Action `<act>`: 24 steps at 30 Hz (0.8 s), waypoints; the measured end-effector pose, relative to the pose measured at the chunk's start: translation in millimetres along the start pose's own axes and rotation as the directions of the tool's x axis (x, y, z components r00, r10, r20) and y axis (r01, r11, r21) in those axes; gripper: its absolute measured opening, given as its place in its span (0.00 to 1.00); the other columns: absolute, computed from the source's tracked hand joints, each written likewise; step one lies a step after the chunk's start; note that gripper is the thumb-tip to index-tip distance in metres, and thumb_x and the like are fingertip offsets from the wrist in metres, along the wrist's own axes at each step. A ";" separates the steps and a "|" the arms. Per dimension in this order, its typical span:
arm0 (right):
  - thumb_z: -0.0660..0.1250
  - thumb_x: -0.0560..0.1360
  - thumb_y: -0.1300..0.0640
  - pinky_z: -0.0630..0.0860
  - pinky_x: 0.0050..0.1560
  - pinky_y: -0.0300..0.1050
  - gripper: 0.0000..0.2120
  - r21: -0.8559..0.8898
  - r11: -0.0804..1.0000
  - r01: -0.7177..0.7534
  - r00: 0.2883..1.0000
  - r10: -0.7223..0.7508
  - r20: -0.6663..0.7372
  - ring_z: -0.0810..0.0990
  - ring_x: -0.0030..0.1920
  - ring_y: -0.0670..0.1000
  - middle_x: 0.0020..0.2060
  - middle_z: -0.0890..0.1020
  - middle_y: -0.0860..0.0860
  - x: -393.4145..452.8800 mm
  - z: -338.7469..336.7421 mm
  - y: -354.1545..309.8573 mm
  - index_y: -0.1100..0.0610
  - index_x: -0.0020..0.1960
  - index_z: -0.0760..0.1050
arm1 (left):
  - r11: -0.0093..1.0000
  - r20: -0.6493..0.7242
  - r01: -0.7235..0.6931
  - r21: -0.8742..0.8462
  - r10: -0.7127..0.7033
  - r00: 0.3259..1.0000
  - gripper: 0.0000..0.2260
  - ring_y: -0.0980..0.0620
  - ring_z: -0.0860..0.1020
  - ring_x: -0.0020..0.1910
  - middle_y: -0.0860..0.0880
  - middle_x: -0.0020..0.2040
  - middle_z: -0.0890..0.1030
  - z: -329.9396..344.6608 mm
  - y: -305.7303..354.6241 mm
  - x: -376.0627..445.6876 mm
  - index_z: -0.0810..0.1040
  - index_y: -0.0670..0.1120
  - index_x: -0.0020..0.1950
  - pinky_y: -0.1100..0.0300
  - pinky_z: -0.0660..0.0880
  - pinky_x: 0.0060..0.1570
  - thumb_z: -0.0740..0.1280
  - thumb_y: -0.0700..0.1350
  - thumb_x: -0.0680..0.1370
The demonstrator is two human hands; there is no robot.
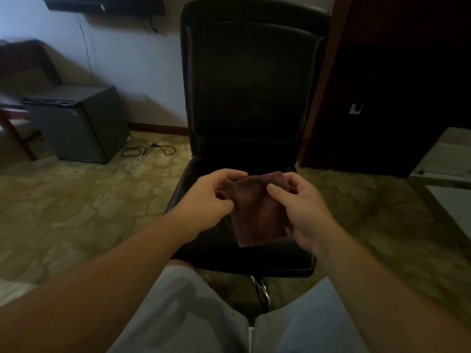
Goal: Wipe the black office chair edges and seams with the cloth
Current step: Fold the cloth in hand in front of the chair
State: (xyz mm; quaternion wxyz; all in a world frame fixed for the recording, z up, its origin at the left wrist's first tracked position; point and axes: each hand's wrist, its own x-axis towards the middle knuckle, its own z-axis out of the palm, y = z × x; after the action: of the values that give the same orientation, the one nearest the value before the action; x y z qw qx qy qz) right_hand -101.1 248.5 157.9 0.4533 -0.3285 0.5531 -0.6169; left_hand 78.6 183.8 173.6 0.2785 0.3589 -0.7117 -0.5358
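Item: black office chair (251, 98), upright, facing the person, its seat at 6 o'clock of the backrest; worn seam piping shows pale along the backrest's 9 o'clock edge. Item: cloth (256, 212), dark reddish-brown, folded flat, held above the seat and not yet laid on any edge. Left hand (204, 200) pinches the cloth's 9 o'clock side, fingers curled; right hand (303, 212) grips its 3 o'clock side, thumb on top. Surroundings: small grey cabinet (76, 121) at 9 o'clock, a loose cable (147, 149) on the patterned floor beside it. Risks, as judged: the chair probably swivels or rolls, so one-handed pressure could turn it away; a loose fold may bunch and skip the seam groove; dim light may hide missed dust.
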 end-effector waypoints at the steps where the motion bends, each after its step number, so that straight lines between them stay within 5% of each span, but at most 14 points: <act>1: 0.69 0.78 0.59 0.82 0.43 0.53 0.04 0.019 1.000 -0.015 1.000 0.014 0.017 0.84 0.50 0.58 0.47 0.85 0.56 -0.5 0.3 -0.8 0.51 0.48 0.80 | 1.000 -0.044 -0.010 -0.016 0.009 0.999 0.23 0.48 0.82 0.56 0.48 0.56 0.83 0.4 -1.8 0.1 0.78 0.52 0.64 0.50 0.81 0.57 0.65 0.28 0.77; 7: 0.66 0.80 0.55 0.80 0.36 0.45 0.04 -0.030 0.995 -0.096 0.992 0.098 0.076 0.84 0.46 0.52 0.44 0.86 0.50 -1.2 2.8 1.4 0.50 0.50 0.80 | 0.989 -0.149 0.008 -0.145 -0.030 0.988 0.06 0.45 0.84 0.48 0.43 0.49 0.85 7.5 -3.5 0.9 0.82 0.47 0.54 0.52 0.82 0.47 0.65 0.40 0.82; 10: 0.69 0.77 0.46 0.83 0.44 0.50 0.13 -0.203 0.974 -0.101 0.993 0.110 0.035 0.82 0.53 0.51 0.59 0.80 0.49 -3.2 5.3 11.0 0.43 0.62 0.77 | 0.990 -0.191 0.042 -0.132 -0.067 0.979 0.08 0.44 0.83 0.47 0.42 0.47 0.84 12.7 -1.1 4.1 0.83 0.48 0.51 0.50 0.80 0.48 0.65 0.48 0.82; 14: 0.74 0.58 0.28 0.79 0.59 0.57 0.37 -0.287 0.956 -0.058 0.990 0.093 0.108 0.71 0.71 0.56 0.79 0.57 0.46 -11.1 10.3 15.3 0.30 0.65 0.70 | 0.956 -0.111 0.210 -0.203 -0.236 0.965 0.10 0.43 0.84 0.49 0.44 0.48 0.85 9.4 5.1 8.2 0.83 0.49 0.52 0.46 0.81 0.51 0.65 0.53 0.82; 16: 0.76 0.67 0.39 0.74 0.67 0.55 0.24 -0.442 0.896 0.037 0.989 0.032 0.147 0.62 0.76 0.55 0.81 0.50 0.45 -17.8 13.6 15.2 0.29 0.60 0.73 | 0.948 -0.055 0.263 -0.179 -0.276 0.960 0.11 0.44 0.85 0.49 0.45 0.47 0.86 6.1 6.6 9.8 0.84 0.50 0.52 0.46 0.82 0.49 0.66 0.54 0.81; 18: 0.75 0.73 0.51 0.70 0.69 0.53 0.13 -0.501 0.858 0.111 0.993 -0.076 0.090 0.60 0.78 0.50 0.80 0.56 0.48 -16.6 14.6 19.9 0.33 0.49 0.78 | 0.946 -0.023 0.282 -0.158 -0.289 0.957 0.11 0.46 0.86 0.46 0.46 0.46 0.86 3.8 10.4 9.7 0.83 0.48 0.52 0.47 0.83 0.48 0.66 0.53 0.81; 21: 0.71 0.75 0.58 0.71 0.60 0.44 0.09 -0.351 0.935 0.039 0.999 -0.049 -0.020 0.58 0.78 0.46 0.76 0.67 0.51 -9.6 12.8 20.2 0.44 0.43 0.84 | 0.958 0.003 0.282 -0.050 -0.282 0.959 0.11 0.48 0.85 0.47 0.46 0.47 0.86 0.4 19.2 9.5 0.82 0.46 0.53 0.48 0.83 0.49 0.65 0.51 0.82; 24: 0.68 0.77 0.58 0.70 0.61 0.46 0.11 -0.224 0.974 -0.030 0.999 0.023 -0.033 0.60 0.77 0.47 0.78 0.63 0.49 -7.4 10.1 13.3 0.46 0.43 0.86 | 0.953 0.001 0.284 0.108 -0.286 0.958 0.12 0.53 0.81 0.52 0.49 0.49 0.86 -4.3 25.4 10.0 0.83 0.48 0.54 0.54 0.75 0.52 0.63 0.51 0.83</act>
State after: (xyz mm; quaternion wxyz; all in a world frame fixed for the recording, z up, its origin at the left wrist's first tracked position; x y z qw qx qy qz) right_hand -86.6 251.8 147.3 0.4132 -0.3611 0.6304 -0.5491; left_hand 70.7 177.6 199.3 0.1730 0.4676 -0.6824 -0.5346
